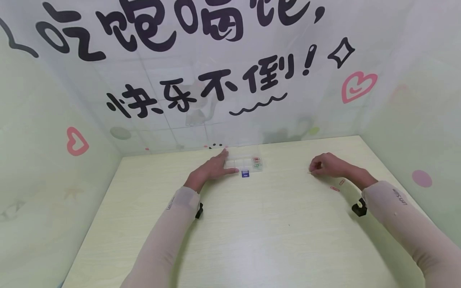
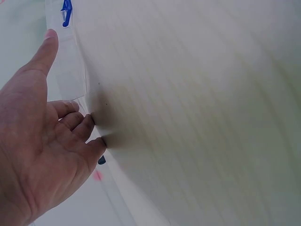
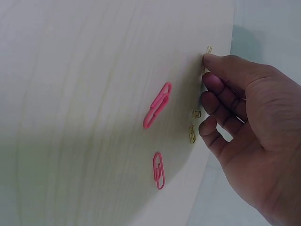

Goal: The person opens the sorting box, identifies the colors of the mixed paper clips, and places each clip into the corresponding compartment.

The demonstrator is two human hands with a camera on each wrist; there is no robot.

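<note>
Pinching one yellow wire paperclip in right-hand grip, two pink paperclips beside on counter; left hand flat, fingers straight, touching one clear compartment box.

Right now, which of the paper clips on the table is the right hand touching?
The yellow paper clip at the index fingertip of the right hand. The two pink paper clips lie apart from the fingers, untouched.
</note>
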